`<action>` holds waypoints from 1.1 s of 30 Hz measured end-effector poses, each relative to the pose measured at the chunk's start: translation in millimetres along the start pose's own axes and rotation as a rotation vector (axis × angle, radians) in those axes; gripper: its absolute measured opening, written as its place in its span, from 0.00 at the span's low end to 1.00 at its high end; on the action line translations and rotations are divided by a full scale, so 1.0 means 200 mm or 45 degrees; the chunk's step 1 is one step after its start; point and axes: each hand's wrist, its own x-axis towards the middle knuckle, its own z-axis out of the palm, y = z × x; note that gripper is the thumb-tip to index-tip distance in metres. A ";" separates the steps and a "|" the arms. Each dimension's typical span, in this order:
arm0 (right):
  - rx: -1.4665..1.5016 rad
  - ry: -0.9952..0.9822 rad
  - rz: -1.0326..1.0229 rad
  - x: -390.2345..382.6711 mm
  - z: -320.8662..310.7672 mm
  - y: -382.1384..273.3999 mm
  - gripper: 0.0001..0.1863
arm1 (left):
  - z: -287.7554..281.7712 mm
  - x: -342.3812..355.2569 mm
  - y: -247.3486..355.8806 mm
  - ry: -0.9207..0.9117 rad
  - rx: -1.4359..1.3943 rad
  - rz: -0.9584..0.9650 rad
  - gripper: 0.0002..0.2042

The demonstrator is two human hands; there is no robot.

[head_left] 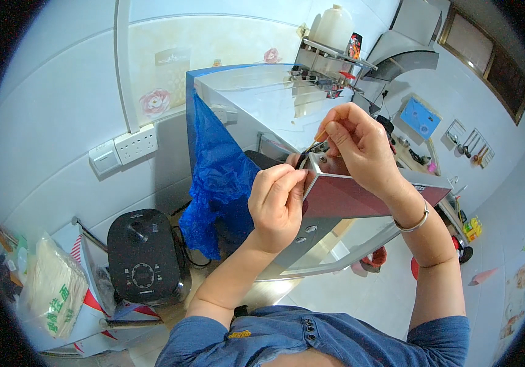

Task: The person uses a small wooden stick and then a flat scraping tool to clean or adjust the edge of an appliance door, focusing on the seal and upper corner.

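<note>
Hands [277, 205] [360, 144] grip carton [360, 196] before blue bag [219, 177].

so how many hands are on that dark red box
2: the left hand pinches the near top corner of the dark red box, and the right hand works at its top edge from behind. Fingertips partly hidden.

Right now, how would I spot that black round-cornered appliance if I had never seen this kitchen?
Start at the white wall socket plate on the tiled wall, left of the crumpled blue plastic bag. Look straight down to the counter: the black appliance sits there. It is the only dark, rounded box there, with a knob on top and a ring of buttons, right of a pale bag with green print.
</note>
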 end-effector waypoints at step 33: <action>0.339 -0.377 0.380 0.09 -0.05 0.03 0.08 | 0.01 -0.01 -0.02 0.012 0.002 0.030 0.07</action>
